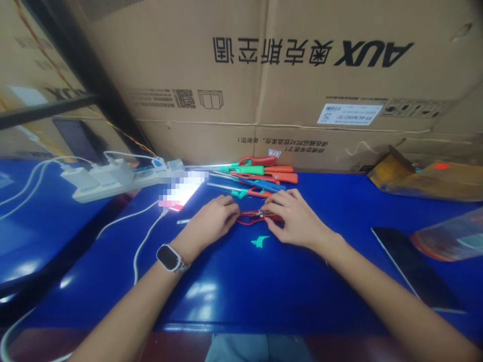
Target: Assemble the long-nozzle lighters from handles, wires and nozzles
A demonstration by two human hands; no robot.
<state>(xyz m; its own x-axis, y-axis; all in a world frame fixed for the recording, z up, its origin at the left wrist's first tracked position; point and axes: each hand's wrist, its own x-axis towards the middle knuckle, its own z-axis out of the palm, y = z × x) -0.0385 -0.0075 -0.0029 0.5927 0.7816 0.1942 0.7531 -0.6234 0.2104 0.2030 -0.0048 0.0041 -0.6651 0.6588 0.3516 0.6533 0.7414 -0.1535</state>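
Note:
A red long-nosed lighter (247,217) lies low over the blue table between my two hands, its inner parts showing. My left hand (213,218), with a watch on the wrist, is closed on its front part; a metal tube (183,221) sticks out to the left. The fingers of my right hand (296,216) are bent and pinched at the handle end, beside a small metal piece (260,214). A loose green trigger-shaped piece (259,242) rests on the table just below. Behind my hands lies a pile of lighters (249,171) with red, orange, green and blue bodies.
A lit phone (184,191) on a white cable and a power strip (109,183) with plugs sit to the left. At the right are a dark phone-like slab (413,269), a clear container (453,236) and a yellow-brown package (422,178). A cardboard box (188,55) stands behind.

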